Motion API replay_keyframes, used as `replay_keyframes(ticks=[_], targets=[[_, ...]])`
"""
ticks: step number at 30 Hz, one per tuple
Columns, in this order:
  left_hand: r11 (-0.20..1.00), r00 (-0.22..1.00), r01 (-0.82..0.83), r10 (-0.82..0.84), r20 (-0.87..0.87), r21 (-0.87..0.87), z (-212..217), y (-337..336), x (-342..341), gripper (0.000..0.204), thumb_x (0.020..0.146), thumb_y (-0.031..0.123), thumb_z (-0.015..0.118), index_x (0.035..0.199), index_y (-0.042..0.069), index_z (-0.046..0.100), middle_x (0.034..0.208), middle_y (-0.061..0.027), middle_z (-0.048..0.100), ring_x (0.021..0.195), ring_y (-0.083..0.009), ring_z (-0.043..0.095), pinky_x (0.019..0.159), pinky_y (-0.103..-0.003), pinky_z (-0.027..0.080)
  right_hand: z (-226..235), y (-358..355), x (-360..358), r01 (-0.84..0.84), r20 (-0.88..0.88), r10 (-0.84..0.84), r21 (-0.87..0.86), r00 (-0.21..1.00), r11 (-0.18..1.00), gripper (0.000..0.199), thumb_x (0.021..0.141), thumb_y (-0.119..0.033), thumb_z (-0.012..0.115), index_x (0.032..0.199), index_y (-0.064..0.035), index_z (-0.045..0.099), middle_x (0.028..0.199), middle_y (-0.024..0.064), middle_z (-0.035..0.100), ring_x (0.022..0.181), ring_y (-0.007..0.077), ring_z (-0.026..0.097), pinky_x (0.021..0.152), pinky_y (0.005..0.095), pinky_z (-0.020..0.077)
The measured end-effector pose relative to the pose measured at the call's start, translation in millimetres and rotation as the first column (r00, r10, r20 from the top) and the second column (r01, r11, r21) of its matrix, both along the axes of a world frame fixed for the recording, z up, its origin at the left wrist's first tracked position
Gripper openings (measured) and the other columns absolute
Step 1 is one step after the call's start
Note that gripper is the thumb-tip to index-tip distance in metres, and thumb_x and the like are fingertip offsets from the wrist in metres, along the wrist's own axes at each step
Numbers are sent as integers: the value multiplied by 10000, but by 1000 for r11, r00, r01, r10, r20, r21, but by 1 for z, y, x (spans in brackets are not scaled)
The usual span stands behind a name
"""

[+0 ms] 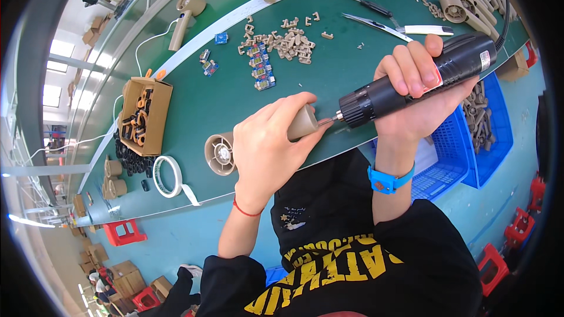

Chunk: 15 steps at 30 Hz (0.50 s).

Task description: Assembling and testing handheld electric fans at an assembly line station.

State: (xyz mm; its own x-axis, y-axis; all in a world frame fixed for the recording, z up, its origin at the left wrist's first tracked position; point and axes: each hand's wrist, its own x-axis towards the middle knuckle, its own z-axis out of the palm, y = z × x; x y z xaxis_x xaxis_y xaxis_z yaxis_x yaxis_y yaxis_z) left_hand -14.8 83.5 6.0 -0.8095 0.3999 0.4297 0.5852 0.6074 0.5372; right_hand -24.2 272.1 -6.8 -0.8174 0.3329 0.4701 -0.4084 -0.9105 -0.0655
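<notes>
1. Beige plastic fan housing (235,149) lies on green bench top (235,91), centre frame; round grille end points to 9 o'clock.
2. L hand (267,152) wraps fully round housing handle, fingers closed on it.
3. R hand (414,91) at 2 o'clock of the L, fist closed on black electric screwdriver (411,79); bit tip touches handle end.
4. Pile of small beige parts (288,44) at 12 o'clock, well apart.
5. Tape roll (166,176) at 9 o'clock, near bench edge.
6. Cardboard box (144,114) at 10 o'clock.

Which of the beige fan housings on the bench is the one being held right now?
The beige housing at the near bench edge: left hand grips its handle; the rest lie untouched farther back.
</notes>
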Motion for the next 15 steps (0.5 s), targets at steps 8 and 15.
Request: replay_keyframes(ticks=[8, 15], targets=[[981, 994, -49, 67, 91, -187, 2, -4, -5, 466, 679, 202, 822, 1101, 137, 636, 777, -50, 681, 687, -238, 669, 629, -303, 525, -8, 7, -3, 178, 166, -174, -7, 971, 984, 839, 850, -788, 333, 1066, -5, 544, 614, 12, 451, 536, 130, 383, 537, 277, 325], [972, 989, -6, 40, 142, -236, -3, 12, -3, 475, 690, 203, 808, 1126, 114, 643, 893, -27, 723, 771, -240, 694, 694, -318, 539, -13, -15, -12, 244, 193, -248, 49, 949, 969, 909, 826, -829, 303, 1107, 8, 519, 640, 37, 482, 564, 150, 420, 560, 288, 354]])
